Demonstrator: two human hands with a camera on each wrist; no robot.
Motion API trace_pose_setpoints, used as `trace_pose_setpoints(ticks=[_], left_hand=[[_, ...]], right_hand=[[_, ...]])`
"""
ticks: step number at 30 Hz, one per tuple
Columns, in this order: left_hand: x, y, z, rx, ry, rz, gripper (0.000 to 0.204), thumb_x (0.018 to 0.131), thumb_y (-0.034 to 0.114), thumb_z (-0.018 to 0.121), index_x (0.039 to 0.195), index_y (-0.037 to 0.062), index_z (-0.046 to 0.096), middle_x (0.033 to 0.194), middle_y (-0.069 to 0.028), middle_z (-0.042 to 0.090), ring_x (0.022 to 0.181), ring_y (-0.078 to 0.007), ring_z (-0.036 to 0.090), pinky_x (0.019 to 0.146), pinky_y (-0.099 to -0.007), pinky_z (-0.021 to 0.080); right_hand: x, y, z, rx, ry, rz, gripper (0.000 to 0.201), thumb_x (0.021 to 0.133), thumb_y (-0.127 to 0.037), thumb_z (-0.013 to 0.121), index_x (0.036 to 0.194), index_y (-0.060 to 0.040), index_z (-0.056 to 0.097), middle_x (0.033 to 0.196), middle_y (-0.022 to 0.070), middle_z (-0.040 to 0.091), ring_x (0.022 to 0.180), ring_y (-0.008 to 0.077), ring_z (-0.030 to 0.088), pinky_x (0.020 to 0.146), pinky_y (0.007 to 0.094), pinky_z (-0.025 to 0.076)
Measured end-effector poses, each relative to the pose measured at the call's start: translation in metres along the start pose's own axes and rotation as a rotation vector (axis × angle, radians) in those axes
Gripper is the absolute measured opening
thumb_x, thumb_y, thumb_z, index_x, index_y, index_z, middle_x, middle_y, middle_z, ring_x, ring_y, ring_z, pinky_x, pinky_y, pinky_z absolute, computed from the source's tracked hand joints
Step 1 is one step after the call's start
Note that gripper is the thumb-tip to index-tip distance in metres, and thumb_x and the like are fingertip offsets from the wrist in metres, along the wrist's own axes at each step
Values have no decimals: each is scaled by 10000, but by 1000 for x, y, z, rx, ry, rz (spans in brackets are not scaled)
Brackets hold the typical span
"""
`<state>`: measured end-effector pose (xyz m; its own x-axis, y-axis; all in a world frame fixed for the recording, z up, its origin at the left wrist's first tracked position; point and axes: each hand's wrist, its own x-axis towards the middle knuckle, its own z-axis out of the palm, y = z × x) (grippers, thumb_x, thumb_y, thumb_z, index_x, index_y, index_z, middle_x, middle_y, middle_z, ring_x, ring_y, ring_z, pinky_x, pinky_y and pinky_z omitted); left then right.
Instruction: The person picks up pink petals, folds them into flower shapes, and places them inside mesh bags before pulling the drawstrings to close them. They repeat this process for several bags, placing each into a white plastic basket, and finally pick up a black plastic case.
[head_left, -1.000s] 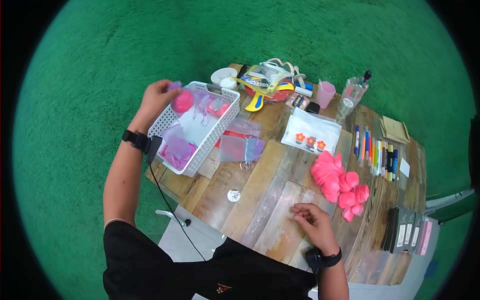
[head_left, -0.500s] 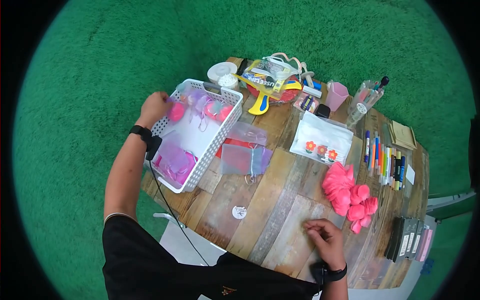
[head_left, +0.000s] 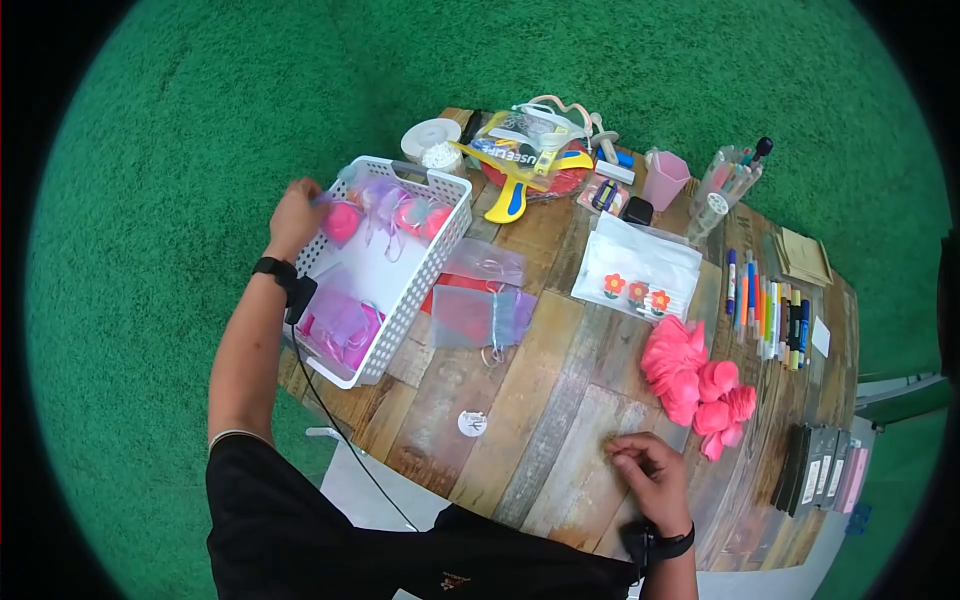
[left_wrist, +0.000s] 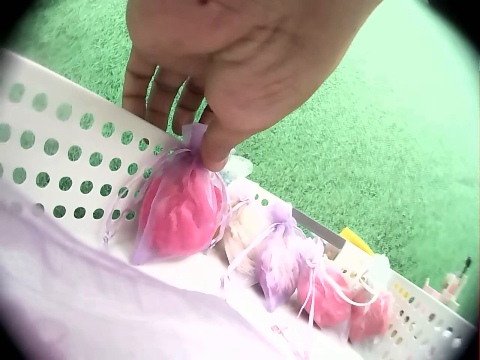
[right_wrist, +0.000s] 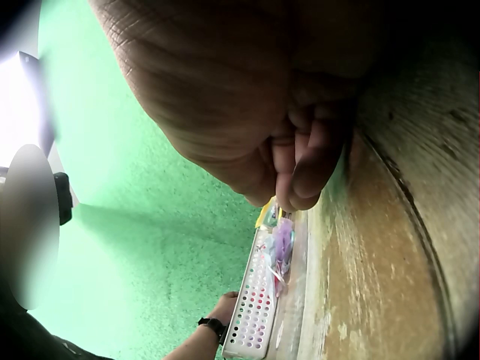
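My left hand point(head_left: 298, 220) pinches the gathered neck of a sheer purple organza pouch point(left_wrist: 182, 206) filled with pink petals. The pouch is low inside the white perforated basket point(head_left: 425, 265), against its left wall. Beyond it in the basket stand more filled pouches, among them a lilac one point(left_wrist: 277, 266) and a pink-filled one point(left_wrist: 328, 296). Flat purple pouches point(head_left: 345, 310) lie at the basket's near end. Over the front of the wooden table, my right hand point(head_left: 655, 480) rests with loosely bent fingers and holds nothing. Pink artificial petals point(head_left: 690, 375) lie just beyond it.
Sheer pouches point(head_left: 465, 318) lie right of the basket, near a round white sticker point(head_left: 472, 423). White flower-print bags point(head_left: 637, 265) are mid-table. Markers point(head_left: 770, 310) and dark boxes point(head_left: 808, 468) line the right side. Yellow-handled scissors point(head_left: 508, 200), a pink cup point(head_left: 665, 180) and a pen holder stand behind.
My left hand has lowered the pink-filled pouch from above the basket's left rim down inside it. The right hand stays over the table's front, its fingers slightly shifted.
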<state>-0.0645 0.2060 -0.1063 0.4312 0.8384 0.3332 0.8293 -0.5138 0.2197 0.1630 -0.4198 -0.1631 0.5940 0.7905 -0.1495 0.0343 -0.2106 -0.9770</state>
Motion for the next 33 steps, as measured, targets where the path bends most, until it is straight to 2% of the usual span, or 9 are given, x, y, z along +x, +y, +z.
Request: trace_pose_setpoints(ticks=[8, 12, 16, 19, 22, 24, 26, 28, 33], left_hand=[[9, -16, 11, -89, -50, -51, 257, 905, 270, 798, 1056, 64, 776, 1194, -202, 737, 1115, -398, 711, 968, -467, 551], [21, -43, 21, -185, -9, 68, 395, 907, 311, 815, 1163, 12, 778, 1208, -232, 737, 1105, -360, 725, 984, -445, 557], [21, -51, -14, -280, 25, 12, 543, 921, 395, 840, 1312, 35, 728, 1311, -190, 717, 1157, -333, 698, 1017, -447, 547], [-11, -15, -79, -171, 133, 152, 548, 952, 351, 826, 1380, 39, 685, 1372, -190, 692, 1270, -316, 650, 1061, -447, 526], [-89, 94, -144, -301, 170, 287, 449, 983, 211, 782, 1376, 28, 666, 1401, -167, 679, 1345, -295, 622, 1141, -427, 484], [-143, 153, -161, -464, 81, 463, 471, 917, 100, 802, 1360, 25, 661, 1407, -129, 673, 1354, -278, 618, 1174, -432, 462], [-188, 197, -155, -499, -147, 658, 647, 770, 6, 860, 1380, 29, 645, 1409, -140, 664, 1351, -318, 621, 1171, -444, 459], [-204, 226, -129, -416, -376, 791, 734, 771, 55, 873, 1451, 7, 600, 1467, -191, 621, 1407, -397, 549, 1209, -483, 419], [-195, 218, -43, -200, -406, 688, 789, 726, 32, 882, 1454, 16, 579, 1426, -194, 634, 1354, -407, 556, 1178, -470, 445]], right_hand=[[0, 2, -1, -22, -2, -19, 200, 988, -2, 745, 1186, -8, 764, 1106, 81, 774, 938, 135, 720, 840, 278, 561], [0, 3, -3, -50, -5, -40, 199, 987, -13, 750, 1185, -23, 768, 1094, 69, 772, 935, 133, 713, 826, 278, 555], [2, 1, -2, -52, -14, -52, 195, 986, -16, 757, 1180, -30, 770, 1079, 61, 768, 947, 135, 714, 840, 274, 553], [1, 1, -2, -57, -18, -50, 191, 988, -19, 762, 1178, -28, 769, 1083, 60, 767, 954, 131, 718, 846, 271, 553], [2, 2, -2, -47, -26, -55, 190, 990, -22, 763, 1179, -26, 769, 1086, 60, 767, 959, 128, 719, 848, 273, 555], [2, 5, -2, -27, -29, -51, 188, 992, -25, 763, 1180, -25, 769, 1087, 59, 765, 963, 129, 720, 851, 274, 557], [1, 1, -4, -39, -49, -51, 191, 1006, -15, 744, 1197, -14, 754, 1110, 59, 771, 981, 124, 713, 885, 284, 559], [0, -1, -5, -46, -59, -56, 192, 1012, -15, 736, 1204, -10, 749, 1123, 57, 774, 989, 120, 709, 900, 287, 561], [-3, -2, -6, -61, -71, -74, 189, 1010, -40, 745, 1197, -16, 758, 1129, 50, 773, 981, 116, 713, 879, 275, 559]])
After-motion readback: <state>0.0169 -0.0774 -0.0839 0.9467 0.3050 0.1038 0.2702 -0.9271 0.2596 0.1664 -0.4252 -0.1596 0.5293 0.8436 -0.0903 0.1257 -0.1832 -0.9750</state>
